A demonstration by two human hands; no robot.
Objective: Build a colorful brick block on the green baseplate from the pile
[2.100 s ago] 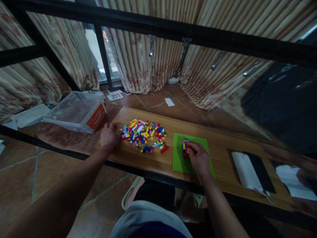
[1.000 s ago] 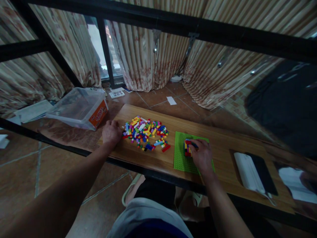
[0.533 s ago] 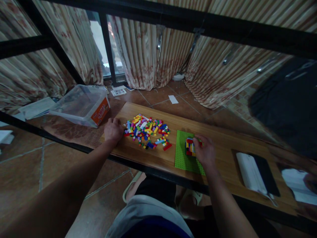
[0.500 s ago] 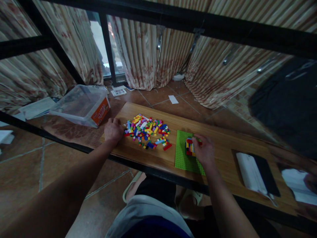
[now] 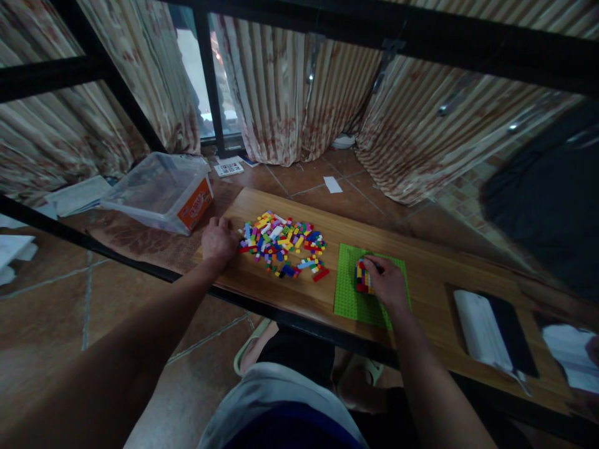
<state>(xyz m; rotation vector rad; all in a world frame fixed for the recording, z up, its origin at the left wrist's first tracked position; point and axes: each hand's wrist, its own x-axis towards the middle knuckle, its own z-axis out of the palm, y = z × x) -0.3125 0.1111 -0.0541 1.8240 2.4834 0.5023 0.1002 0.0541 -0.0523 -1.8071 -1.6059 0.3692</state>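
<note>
A green baseplate [image 5: 346, 293] lies on the wooden bench, bearing a small block of multicoloured building bricks [image 5: 362, 279]. My right hand [image 5: 389, 282] is closed over the right part of this block, thumb and fingers at its top; the hand hides the rest of it. To the left is a loose pile of small building bricks [image 5: 285, 240] in many colours. Beside the pile's left edge, my left hand [image 5: 219, 242] rests on the bench with its fingers curled; whatever is under them is hidden.
The wooden bench [image 5: 299, 299] has a dark front edge. A clear plastic box [image 5: 154, 193] with an orange label stands on the floor to the left. At the right lie a white pouch [image 5: 482, 327] and a dark flat object [image 5: 512, 333]. Another person's hand [image 5: 593, 349] is near white paper [image 5: 568, 349].
The whole view has shifted slightly, moving the bench and bricks a little to the right. My right hand's fingers have shifted slightly on the brick block. My left hand stays beside the pile.
</note>
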